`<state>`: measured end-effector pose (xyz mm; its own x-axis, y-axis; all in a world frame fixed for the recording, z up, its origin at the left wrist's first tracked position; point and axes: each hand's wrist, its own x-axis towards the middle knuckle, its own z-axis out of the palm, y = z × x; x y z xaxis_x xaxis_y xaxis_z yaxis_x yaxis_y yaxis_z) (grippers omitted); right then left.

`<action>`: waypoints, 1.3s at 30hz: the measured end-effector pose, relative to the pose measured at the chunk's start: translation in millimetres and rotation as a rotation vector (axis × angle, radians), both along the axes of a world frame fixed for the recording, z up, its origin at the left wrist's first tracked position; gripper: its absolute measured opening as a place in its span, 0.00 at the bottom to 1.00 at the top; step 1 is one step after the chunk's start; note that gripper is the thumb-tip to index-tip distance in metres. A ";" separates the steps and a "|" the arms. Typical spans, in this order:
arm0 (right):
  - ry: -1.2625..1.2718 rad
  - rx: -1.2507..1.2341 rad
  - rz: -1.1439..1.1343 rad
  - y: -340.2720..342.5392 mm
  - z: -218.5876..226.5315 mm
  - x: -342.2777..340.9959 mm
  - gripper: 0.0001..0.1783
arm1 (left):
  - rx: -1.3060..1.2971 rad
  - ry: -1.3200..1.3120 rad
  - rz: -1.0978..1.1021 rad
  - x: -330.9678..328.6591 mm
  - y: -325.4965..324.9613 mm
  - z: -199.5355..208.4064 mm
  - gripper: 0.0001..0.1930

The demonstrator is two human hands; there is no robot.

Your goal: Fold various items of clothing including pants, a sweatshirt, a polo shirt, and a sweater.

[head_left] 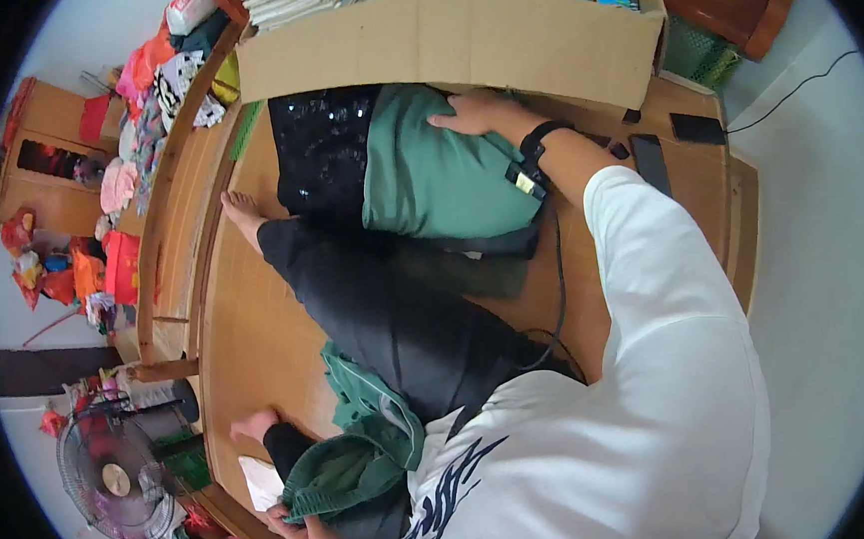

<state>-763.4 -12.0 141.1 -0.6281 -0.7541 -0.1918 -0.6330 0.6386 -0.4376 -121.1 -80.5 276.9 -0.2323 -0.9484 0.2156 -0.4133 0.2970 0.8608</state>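
Observation:
My right hand (481, 114) lies on a folded green garment (435, 169), its thumb and fingers apart, part of the hand tucked toward the cardboard box. A small tag shows at the garment's corner. Beside it lies a folded black sequined garment (323, 147), and darker cloth shows underneath. At the lower left, my left hand (316, 538) grips the ribbed edge of another green garment (351, 470). That loose, crumpled garment with pale piping drapes across my leg. I cannot make out its exact kind.
A cardboard box (457, 47) of stacked books or papers borders the far side. Two dark phone-like devices (698, 129) lie at the right, with a cable (559, 271) nearer me. A wooden rail (172, 198) runs along the left; beyond it stand a fan (116, 479) and piled clothes.

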 end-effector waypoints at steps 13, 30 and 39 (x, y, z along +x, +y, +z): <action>-0.210 -0.043 0.133 -4.2 -16.2 42.5 0.45 | 0.075 0.217 -0.107 8.2 -5.3 -18.1 0.15; 0.008 -0.331 0.069 7.3 42.5 45.7 0.32 | 0.056 0.153 -0.016 19.5 -0.9 -33.0 0.11; 0.663 -0.494 0.390 -147.8 76.8 105.8 0.39 | 0.206 0.369 -0.134 -1.2 -3.3 -25.2 0.18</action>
<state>-657.7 -159.9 217.9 -0.1784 -0.8363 0.5184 -0.9837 0.1637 -0.0744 -122.4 -83.9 251.7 -0.2995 -0.9469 0.1170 -0.0367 0.1340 0.9903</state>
